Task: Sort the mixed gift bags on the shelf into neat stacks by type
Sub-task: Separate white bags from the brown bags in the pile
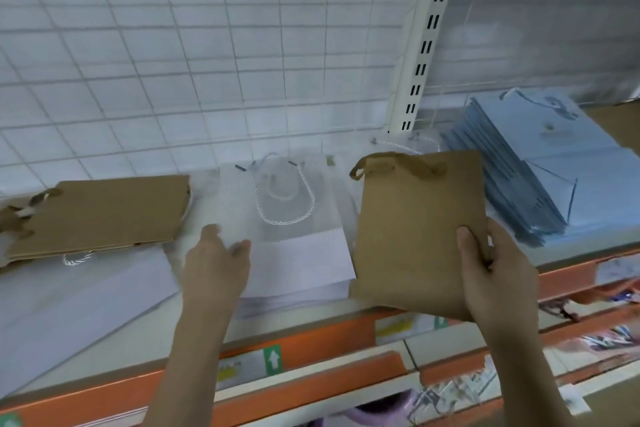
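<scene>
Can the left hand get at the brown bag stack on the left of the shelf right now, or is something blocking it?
Probably yes. The left hand rests open on the white bags, holding nothing, and the brown bag stack lies just to its left with nothing between them.

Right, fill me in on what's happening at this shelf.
A person is sorting flat paper gift bags. The right hand grips a brown kraft paper bag with twisted handles by its lower right corner, held above the shelf edge. The left hand rests on the white paper bags with rope handles. A stack of brown kraft bags lies at left, a stack of light blue bags at right.
</scene>
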Demonstrator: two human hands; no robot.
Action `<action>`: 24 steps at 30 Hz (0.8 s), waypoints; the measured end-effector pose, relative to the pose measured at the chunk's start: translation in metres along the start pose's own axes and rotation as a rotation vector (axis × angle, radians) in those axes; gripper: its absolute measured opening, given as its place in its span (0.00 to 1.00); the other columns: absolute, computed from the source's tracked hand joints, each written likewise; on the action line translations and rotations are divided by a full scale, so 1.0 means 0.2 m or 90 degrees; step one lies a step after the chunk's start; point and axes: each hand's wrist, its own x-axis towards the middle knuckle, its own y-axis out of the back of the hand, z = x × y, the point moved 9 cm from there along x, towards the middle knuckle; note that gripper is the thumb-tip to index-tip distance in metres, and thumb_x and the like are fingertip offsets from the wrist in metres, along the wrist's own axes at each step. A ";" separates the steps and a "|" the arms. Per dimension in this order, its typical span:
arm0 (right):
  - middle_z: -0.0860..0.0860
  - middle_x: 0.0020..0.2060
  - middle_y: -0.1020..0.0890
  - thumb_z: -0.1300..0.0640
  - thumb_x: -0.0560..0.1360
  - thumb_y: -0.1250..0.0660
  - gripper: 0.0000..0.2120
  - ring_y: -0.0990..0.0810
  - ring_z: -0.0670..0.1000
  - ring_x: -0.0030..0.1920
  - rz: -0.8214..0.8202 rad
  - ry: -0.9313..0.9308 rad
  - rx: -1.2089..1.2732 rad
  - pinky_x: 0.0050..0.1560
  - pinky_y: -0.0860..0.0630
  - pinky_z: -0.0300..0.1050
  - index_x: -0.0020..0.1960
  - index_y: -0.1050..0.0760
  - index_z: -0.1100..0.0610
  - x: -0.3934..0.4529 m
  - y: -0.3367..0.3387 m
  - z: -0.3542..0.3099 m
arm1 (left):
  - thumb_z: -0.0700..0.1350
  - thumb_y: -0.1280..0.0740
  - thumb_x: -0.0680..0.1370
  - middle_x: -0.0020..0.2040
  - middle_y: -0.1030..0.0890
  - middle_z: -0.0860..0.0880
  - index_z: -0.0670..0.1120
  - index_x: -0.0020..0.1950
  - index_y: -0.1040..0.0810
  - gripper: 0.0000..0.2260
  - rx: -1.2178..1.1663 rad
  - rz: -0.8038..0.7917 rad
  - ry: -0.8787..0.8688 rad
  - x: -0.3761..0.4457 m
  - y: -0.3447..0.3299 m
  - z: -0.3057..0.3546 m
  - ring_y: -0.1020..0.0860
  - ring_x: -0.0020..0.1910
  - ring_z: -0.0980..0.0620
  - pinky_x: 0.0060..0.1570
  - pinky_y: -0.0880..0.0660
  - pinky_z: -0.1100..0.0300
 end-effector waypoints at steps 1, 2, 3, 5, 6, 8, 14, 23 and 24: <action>0.46 0.40 0.25 0.52 0.79 0.43 0.15 0.28 0.43 0.36 0.011 0.006 0.017 0.34 0.34 0.39 0.63 0.29 0.56 0.00 0.02 0.00 | 0.47 0.36 0.78 0.64 0.26 0.37 0.39 0.70 0.36 0.24 0.019 -0.003 0.000 0.00 0.00 0.02 0.29 0.64 0.39 0.61 0.33 0.52; 0.44 0.38 0.26 0.52 0.79 0.43 0.14 0.28 0.41 0.36 0.015 0.008 0.032 0.33 0.34 0.36 0.62 0.29 0.55 0.01 0.03 0.01 | 0.47 0.36 0.78 0.64 0.26 0.37 0.39 0.71 0.36 0.24 0.038 -0.005 -0.004 -0.01 -0.01 0.04 0.29 0.64 0.39 0.60 0.33 0.52; 0.43 0.39 0.26 0.51 0.79 0.43 0.14 0.28 0.40 0.36 0.018 0.011 0.041 0.33 0.33 0.35 0.62 0.29 0.54 0.01 0.04 0.01 | 0.47 0.36 0.78 0.64 0.26 0.38 0.39 0.71 0.37 0.25 0.058 -0.005 -0.011 -0.02 -0.01 0.06 0.29 0.64 0.39 0.60 0.33 0.52; 0.45 0.41 0.25 0.50 0.79 0.43 0.13 0.28 0.40 0.37 0.044 0.018 0.056 0.35 0.31 0.39 0.60 0.28 0.55 0.01 0.08 0.03 | 0.48 0.37 0.78 0.65 0.27 0.38 0.39 0.71 0.37 0.25 0.088 -0.004 -0.027 -0.04 -0.01 0.10 0.30 0.64 0.39 0.60 0.34 0.52; 0.45 0.40 0.25 0.51 0.79 0.43 0.11 0.27 0.41 0.37 0.062 0.015 0.073 0.36 0.30 0.41 0.56 0.28 0.55 0.01 0.11 0.04 | 0.48 0.37 0.78 0.65 0.27 0.38 0.39 0.71 0.37 0.25 0.096 -0.002 -0.029 -0.05 -0.02 0.11 0.30 0.65 0.39 0.59 0.33 0.52; 0.42 0.37 0.25 0.51 0.79 0.43 0.07 0.26 0.43 0.38 0.068 -0.007 0.112 0.38 0.29 0.44 0.49 0.28 0.53 0.02 0.14 0.07 | 0.48 0.37 0.78 0.65 0.27 0.38 0.38 0.70 0.36 0.24 0.113 0.005 -0.027 -0.05 -0.02 0.11 0.30 0.64 0.40 0.58 0.33 0.51; 0.46 0.44 0.21 0.49 0.79 0.42 0.11 0.23 0.49 0.46 -0.031 -0.038 0.115 0.42 0.30 0.42 0.57 0.26 0.51 0.02 0.08 0.10 | 0.51 0.37 0.77 0.53 0.24 0.37 0.35 0.58 0.28 0.20 0.124 0.004 -0.038 -0.06 -0.09 0.13 0.27 0.55 0.37 0.52 0.31 0.51; 0.33 0.39 0.28 0.50 0.79 0.42 0.07 0.29 0.32 0.38 -0.129 0.008 0.128 0.36 0.36 0.26 0.56 0.29 0.45 -0.02 -0.20 -0.04 | 0.51 0.42 0.79 0.69 0.32 0.41 0.45 0.70 0.33 0.21 0.330 0.058 -0.185 0.07 0.07 0.07 0.37 0.68 0.40 0.66 0.39 0.47; 0.33 0.39 0.27 0.51 0.78 0.41 0.08 0.29 0.32 0.39 -0.136 0.014 0.132 0.37 0.36 0.26 0.56 0.28 0.46 -0.02 -0.24 -0.07 | 0.52 0.43 0.80 0.72 0.37 0.44 0.48 0.72 0.36 0.21 0.363 0.021 -0.200 0.11 0.05 0.04 0.41 0.71 0.42 0.68 0.42 0.47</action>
